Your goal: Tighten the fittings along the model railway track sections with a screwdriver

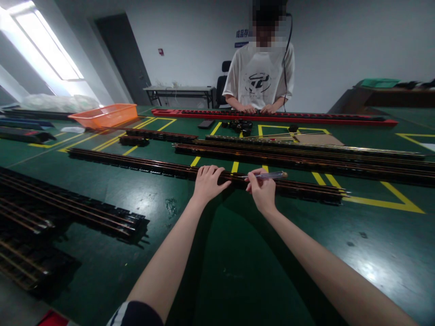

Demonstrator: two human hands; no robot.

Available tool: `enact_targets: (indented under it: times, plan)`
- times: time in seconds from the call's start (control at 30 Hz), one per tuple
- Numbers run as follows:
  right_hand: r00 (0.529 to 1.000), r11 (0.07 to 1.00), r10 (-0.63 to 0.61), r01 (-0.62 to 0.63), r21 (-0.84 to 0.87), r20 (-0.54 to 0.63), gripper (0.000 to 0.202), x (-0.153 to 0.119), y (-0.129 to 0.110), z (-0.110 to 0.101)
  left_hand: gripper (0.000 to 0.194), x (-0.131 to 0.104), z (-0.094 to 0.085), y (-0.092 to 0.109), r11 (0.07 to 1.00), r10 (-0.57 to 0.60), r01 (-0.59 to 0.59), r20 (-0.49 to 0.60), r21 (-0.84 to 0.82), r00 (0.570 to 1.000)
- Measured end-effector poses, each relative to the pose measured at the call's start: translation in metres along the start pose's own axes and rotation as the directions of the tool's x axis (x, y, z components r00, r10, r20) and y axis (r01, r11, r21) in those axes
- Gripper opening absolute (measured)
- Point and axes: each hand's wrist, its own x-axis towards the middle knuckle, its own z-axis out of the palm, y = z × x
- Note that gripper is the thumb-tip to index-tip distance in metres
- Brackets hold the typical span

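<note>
A long black rail assembly with copper-coloured strips [152,165] lies across the green table in front of me. My left hand [209,182] rests on its middle, fingers stretched over the strips and thumb apart. Just to the right, my right hand [261,188] grips a screwdriver [272,175] with a clear handle. The handle points right, and the thin shaft reaches left over the rail between my hands. Whether the tip touches the rail is too small to tell.
More strip rails [299,158] lie beyond mine, and stacked rails [84,203] lie at left. An orange bin [105,117] stands at far left. Across the table, a co-worker [260,81] has both hands on a long red rail [322,119]. A phone [206,123] lies nearby.
</note>
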Motion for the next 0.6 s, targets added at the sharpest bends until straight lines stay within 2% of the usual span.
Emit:
enact_targets:
  times: [0.37, 0.6]
  plan:
    - [0.999, 0.999, -0.014, 0.013, -0.035, -0.031, 0.022, -0.0008, -0.0019, 0.0004, 0.038, 0.0003, 0.0049, 0.0016, 1.0, 0.014, -0.013, -0.068, 0.014, 0.998]
    - [0.999, 1.0, -0.01, 0.009, -0.011, -0.049, 0.021, -0.0013, -0.0016, 0.0015, 0.034, -0.0001, 0.0039, 0.0019, 1.0, 0.004, -0.004, -0.056, 0.016, 0.998]
